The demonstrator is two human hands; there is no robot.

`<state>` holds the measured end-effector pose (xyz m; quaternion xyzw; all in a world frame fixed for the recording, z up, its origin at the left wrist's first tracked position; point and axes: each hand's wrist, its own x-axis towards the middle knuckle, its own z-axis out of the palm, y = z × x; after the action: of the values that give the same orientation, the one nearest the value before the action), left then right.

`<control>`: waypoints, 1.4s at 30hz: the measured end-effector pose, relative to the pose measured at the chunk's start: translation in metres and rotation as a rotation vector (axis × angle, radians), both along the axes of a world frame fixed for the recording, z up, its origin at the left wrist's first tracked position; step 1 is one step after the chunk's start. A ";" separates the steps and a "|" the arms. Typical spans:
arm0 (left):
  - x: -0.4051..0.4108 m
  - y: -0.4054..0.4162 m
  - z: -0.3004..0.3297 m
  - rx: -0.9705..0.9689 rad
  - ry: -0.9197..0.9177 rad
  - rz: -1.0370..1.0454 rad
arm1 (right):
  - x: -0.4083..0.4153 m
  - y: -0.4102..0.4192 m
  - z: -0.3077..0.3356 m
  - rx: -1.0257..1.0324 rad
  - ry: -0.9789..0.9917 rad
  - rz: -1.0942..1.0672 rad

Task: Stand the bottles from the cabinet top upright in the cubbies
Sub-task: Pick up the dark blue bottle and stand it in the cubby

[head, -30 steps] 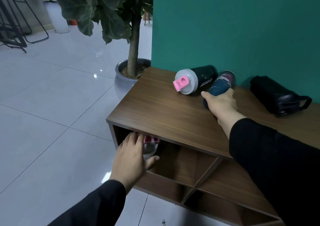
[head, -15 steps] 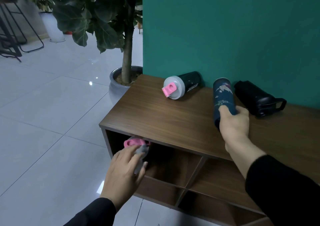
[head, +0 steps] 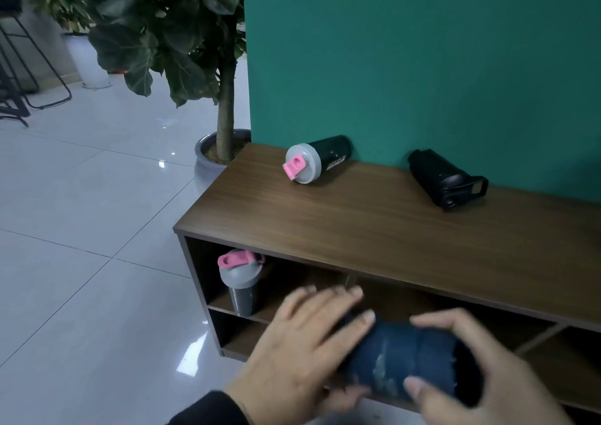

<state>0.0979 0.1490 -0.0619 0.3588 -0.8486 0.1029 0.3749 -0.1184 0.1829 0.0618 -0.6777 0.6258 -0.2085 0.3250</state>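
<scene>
On the head camera, the only view I have, both my hands sit low in the frame, right of centre, and both are on the dark blue bottle (head: 403, 364), which lies sideways in the air in front of the cabinet's (head: 374, 229) open face. My right hand (head: 481, 382) is curled around the bottle's right end, thumb underneath and fingers over the top. My left hand (head: 305, 343) is spread fairly wide, fingers laid across the bottle's left end, more resting against it than wrapped around it; the motion blur keeps me from telling how firm that contact is.

In the upper-left cubby (head: 292, 281), at mid-left of the frame, a grey bottle with a pink cap (head: 242, 283) stands upright near the left wall.

On the cabinet top, two bottles lie on their sides against the teal wall (head: 422, 67): a dark bottle with a grey lid and pink spout (head: 317, 159) towards the centre, and a black bottle with a carry loop (head: 447, 179) at the right, well apart from it.

A potted plant (head: 224, 106) stands on the pale tiled floor (head: 81, 229) beside the cabinet's left end, in the upper left.
</scene>
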 end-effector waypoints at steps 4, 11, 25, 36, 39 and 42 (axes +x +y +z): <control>-0.016 0.026 -0.036 0.365 0.012 0.085 | 0.018 0.005 -0.039 0.075 0.037 0.025; -0.009 0.006 -0.049 1.040 0.525 0.342 | 0.080 -0.034 -0.142 0.183 -0.405 -0.231; 0.019 -0.089 -0.123 1.050 0.689 0.498 | 0.132 -0.134 -0.232 0.151 -0.453 -0.221; 0.016 -0.110 -0.135 1.046 0.723 0.473 | 0.133 -0.152 -0.244 0.112 -0.482 -0.265; 0.015 -0.107 -0.131 1.052 0.749 0.475 | 0.132 -0.148 -0.241 0.160 -0.427 -0.262; 0.013 -0.104 -0.126 1.099 0.763 0.478 | 0.132 -0.141 -0.233 0.238 -0.347 -0.221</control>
<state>0.1111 0.0447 -0.1879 0.6833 -0.4851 -0.3937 0.3779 0.0131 0.0416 -0.1708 -0.5159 0.6513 -0.2811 0.4802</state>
